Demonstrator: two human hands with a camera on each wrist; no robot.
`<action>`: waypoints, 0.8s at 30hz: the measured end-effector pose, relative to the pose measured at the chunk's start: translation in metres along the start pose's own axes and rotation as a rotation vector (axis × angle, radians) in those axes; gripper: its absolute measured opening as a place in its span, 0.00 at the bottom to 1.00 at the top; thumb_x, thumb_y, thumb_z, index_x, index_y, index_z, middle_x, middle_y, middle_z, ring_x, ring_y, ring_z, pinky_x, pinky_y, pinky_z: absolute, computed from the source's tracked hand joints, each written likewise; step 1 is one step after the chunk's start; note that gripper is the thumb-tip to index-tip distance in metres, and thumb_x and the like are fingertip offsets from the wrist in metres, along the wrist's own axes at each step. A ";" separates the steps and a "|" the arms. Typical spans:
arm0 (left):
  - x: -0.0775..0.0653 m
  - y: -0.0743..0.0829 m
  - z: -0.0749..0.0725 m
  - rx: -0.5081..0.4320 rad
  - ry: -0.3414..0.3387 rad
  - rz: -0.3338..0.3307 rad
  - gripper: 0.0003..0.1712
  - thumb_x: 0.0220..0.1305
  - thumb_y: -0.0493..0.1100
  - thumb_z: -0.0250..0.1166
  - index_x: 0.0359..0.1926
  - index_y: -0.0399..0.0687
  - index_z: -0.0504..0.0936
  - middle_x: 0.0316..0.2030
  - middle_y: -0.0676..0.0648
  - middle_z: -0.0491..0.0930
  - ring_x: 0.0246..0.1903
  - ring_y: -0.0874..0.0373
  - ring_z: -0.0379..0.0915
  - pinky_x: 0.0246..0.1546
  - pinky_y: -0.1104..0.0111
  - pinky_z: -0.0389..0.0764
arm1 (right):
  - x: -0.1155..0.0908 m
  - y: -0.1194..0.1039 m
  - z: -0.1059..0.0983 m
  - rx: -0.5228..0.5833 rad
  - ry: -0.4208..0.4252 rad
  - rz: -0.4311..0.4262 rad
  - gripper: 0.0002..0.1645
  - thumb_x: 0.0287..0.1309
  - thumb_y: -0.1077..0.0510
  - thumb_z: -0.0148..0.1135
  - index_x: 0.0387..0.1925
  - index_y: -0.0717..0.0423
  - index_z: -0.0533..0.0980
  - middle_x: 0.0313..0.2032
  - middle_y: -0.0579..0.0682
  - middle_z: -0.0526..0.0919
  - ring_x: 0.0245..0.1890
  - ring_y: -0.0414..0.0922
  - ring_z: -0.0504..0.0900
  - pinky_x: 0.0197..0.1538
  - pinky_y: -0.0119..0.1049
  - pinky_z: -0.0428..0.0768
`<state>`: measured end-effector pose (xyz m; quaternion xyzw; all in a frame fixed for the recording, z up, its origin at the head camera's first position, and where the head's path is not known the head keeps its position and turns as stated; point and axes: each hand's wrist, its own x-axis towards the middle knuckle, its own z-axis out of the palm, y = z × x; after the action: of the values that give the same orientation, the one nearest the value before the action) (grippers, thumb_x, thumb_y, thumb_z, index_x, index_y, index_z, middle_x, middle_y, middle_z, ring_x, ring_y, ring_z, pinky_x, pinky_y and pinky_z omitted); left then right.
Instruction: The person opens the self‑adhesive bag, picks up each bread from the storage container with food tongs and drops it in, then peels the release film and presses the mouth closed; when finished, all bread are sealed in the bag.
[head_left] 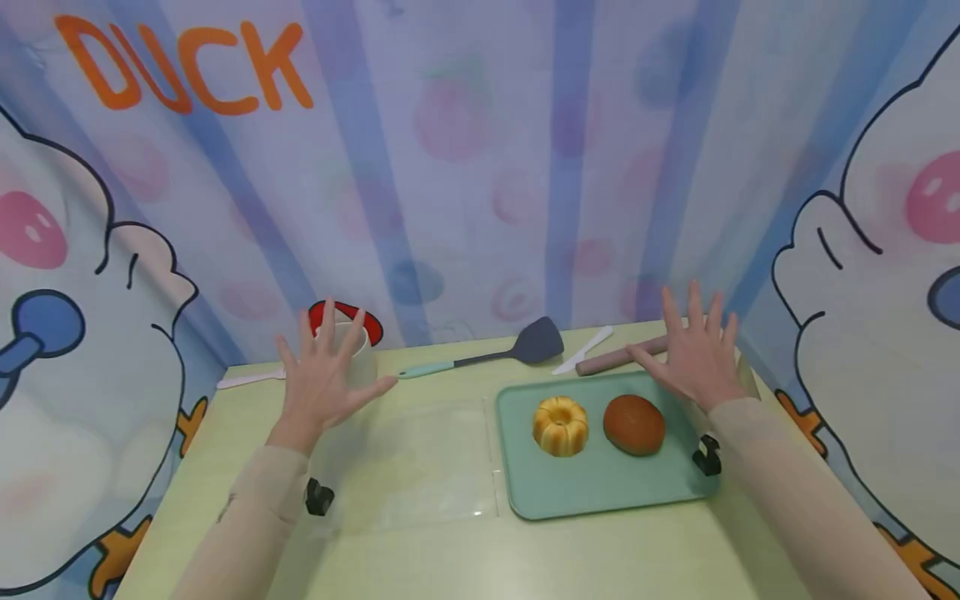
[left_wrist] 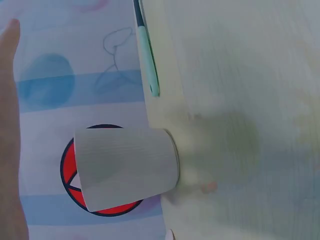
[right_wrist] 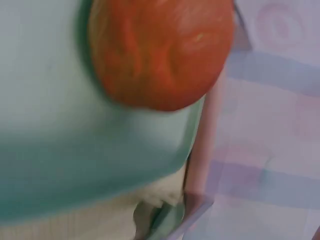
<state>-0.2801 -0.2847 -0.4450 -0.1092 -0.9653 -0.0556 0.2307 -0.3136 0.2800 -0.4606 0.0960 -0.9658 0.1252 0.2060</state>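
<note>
Left hand (head_left: 318, 389), right hand (head_left: 701, 360) empty, fingers spread. White cup (head_left: 364, 360) near left; bun (head_left: 634, 425), fluted cake (head_left: 561, 440) share green tray (head_left: 570, 490), I'd say to group them. Green item (right_wrist: 169, 220) in right-wrist view too blurred to name.

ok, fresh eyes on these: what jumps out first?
Probably the spread left hand before the white cup and spread right hand near the green tray's far-right corner. Then the yellow fluted cake and brown bun on it, and orange DUCK lettering, upper left on the backdrop.
</note>
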 end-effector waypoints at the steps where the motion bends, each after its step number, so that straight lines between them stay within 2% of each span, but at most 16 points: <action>1: -0.003 0.001 -0.002 -0.025 0.003 0.004 0.63 0.55 0.83 0.62 0.85 0.70 0.47 0.85 0.43 0.32 0.80 0.25 0.35 0.66 0.18 0.34 | -0.001 -0.004 0.000 0.027 -0.003 -0.007 0.64 0.64 0.23 0.58 0.85 0.48 0.42 0.83 0.65 0.32 0.79 0.76 0.32 0.72 0.81 0.40; 5: -0.015 0.010 -0.008 -0.154 0.039 0.059 0.59 0.60 0.76 0.65 0.84 0.63 0.52 0.85 0.42 0.34 0.78 0.25 0.46 0.69 0.21 0.45 | -0.010 -0.023 -0.001 0.207 -0.017 -0.033 0.60 0.68 0.29 0.59 0.86 0.48 0.42 0.83 0.63 0.30 0.80 0.74 0.31 0.74 0.79 0.40; 8: -0.023 0.020 -0.008 -0.233 0.060 0.109 0.55 0.63 0.72 0.65 0.84 0.60 0.56 0.85 0.41 0.40 0.76 0.28 0.56 0.69 0.28 0.60 | -0.018 -0.042 -0.002 0.332 -0.035 -0.062 0.58 0.70 0.34 0.60 0.86 0.46 0.41 0.84 0.61 0.33 0.82 0.69 0.33 0.74 0.78 0.43; 10: -0.028 0.027 -0.006 -0.273 0.054 0.142 0.52 0.67 0.70 0.63 0.83 0.58 0.57 0.84 0.40 0.44 0.74 0.29 0.59 0.68 0.32 0.65 | -0.024 -0.055 -0.002 0.394 -0.038 -0.098 0.56 0.71 0.37 0.62 0.86 0.47 0.43 0.84 0.61 0.37 0.83 0.67 0.36 0.74 0.78 0.47; 14: -0.039 0.043 0.001 -0.347 -0.005 0.196 0.45 0.75 0.64 0.58 0.83 0.54 0.57 0.83 0.38 0.49 0.76 0.33 0.59 0.71 0.34 0.64 | -0.037 -0.085 0.001 0.492 -0.035 -0.180 0.52 0.71 0.44 0.65 0.85 0.49 0.48 0.84 0.59 0.46 0.83 0.63 0.45 0.71 0.76 0.57; 16: -0.044 0.051 0.007 -0.387 -0.031 0.221 0.41 0.76 0.59 0.57 0.82 0.50 0.60 0.82 0.37 0.53 0.77 0.36 0.56 0.74 0.36 0.60 | -0.044 -0.102 0.002 0.522 -0.026 -0.219 0.50 0.70 0.47 0.67 0.84 0.50 0.52 0.83 0.58 0.50 0.82 0.62 0.50 0.70 0.74 0.61; 18: -0.049 0.059 0.015 -0.417 -0.055 0.235 0.37 0.77 0.55 0.58 0.79 0.46 0.66 0.79 0.36 0.60 0.76 0.37 0.59 0.73 0.37 0.62 | -0.051 -0.118 0.002 0.555 -0.021 -0.257 0.48 0.69 0.50 0.68 0.83 0.51 0.56 0.82 0.57 0.54 0.81 0.61 0.54 0.70 0.72 0.64; 21: -0.058 0.069 0.027 -0.452 -0.110 0.224 0.30 0.76 0.52 0.60 0.72 0.43 0.75 0.72 0.36 0.71 0.72 0.39 0.67 0.71 0.40 0.67 | -0.058 -0.144 0.004 0.603 -0.021 -0.325 0.44 0.67 0.54 0.69 0.79 0.54 0.62 0.79 0.57 0.62 0.78 0.61 0.62 0.71 0.70 0.66; 24: -0.067 0.077 0.040 -0.468 -0.194 0.193 0.26 0.77 0.52 0.60 0.68 0.44 0.79 0.69 0.39 0.75 0.70 0.40 0.70 0.71 0.42 0.69 | -0.065 -0.166 0.009 0.623 -0.063 -0.389 0.39 0.67 0.54 0.69 0.75 0.56 0.68 0.76 0.57 0.69 0.75 0.59 0.67 0.70 0.68 0.68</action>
<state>-0.2215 -0.2164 -0.5066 -0.2560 -0.9289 -0.2440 0.1099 -0.2196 0.1282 -0.4622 0.3397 -0.8509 0.3689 0.1568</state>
